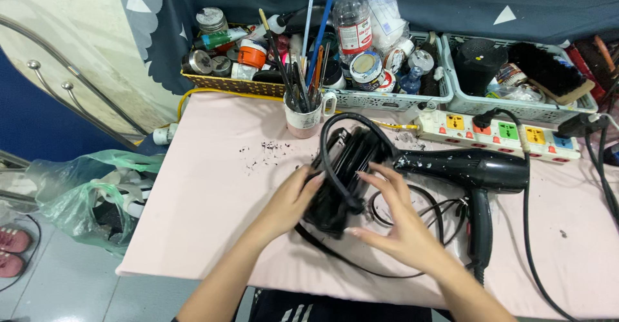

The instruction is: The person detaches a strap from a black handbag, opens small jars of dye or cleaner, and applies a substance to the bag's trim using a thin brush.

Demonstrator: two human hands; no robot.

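While the pink tabletop [213,199] carries everything, the black bag [338,180] sits between both hands: left hand [290,199] clasps its side, right hand [393,222] hovers spread beside it. Judged step: handling the strap [332,148]; next needs firm closure.

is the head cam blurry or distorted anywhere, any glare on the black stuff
Head view: mostly sharp and evenly lit; right hand fingertips slightly soft; wide lens bends the edges, so the railing curves; soft shine on the hair dryer, none blown out; the black bag under the left hand loses detail.
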